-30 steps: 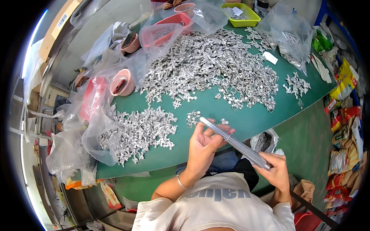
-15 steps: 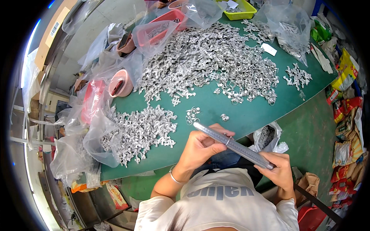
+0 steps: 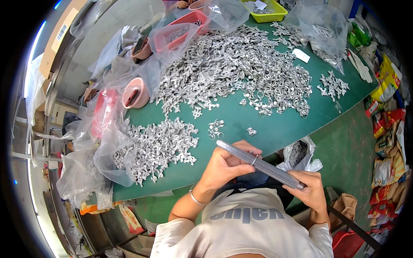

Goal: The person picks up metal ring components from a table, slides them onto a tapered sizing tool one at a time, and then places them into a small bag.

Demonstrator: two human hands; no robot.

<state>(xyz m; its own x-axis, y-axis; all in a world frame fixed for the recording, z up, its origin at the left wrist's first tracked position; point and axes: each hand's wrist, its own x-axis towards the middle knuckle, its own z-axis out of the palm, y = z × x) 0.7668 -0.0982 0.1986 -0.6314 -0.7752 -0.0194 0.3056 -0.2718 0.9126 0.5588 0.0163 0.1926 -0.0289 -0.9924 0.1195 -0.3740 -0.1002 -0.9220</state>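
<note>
"What have you got hold of there?"

"A slim grey rod [image 3: 275, 172], slanting in mid-air over the near edge of the worktop [image 3: 232, 114]; my right hand [image 3: 309, 189] is wrapped firmly round one end of it; my left hand [image 3: 228, 165] has its thumb and fingers closed in on a thin silver ring [image 3: 254, 159], which sits around the rod."

"How will they handle?"

"I'd judge the rod stiff and fairly weighty, being metal by its look; its smooth face could slip in a damp palm, so I'd grip it by the end, leaving the shaft free; the ring seems light and easily bent, best pinched by its band."

"And the containers?"

"Closest, beyond the near edge and below it, a white bag [image 3: 309, 158] stands open with small grey pieces [image 3: 297, 151] inside; farther, by the left edge, a pink tub [image 3: 143, 101] holds a dark red thing [image 3: 131, 97] I can't make out; towards the far right corner, a clear bag [image 3: 322, 19] has metal parts [image 3: 323, 41] in it; near the far edge, a red basket [image 3: 192, 16] holds small metal bits; the yellow-green tray [image 3: 269, 18] there carries metal bits too, plus white paper [image 3: 260, 5]."
</note>
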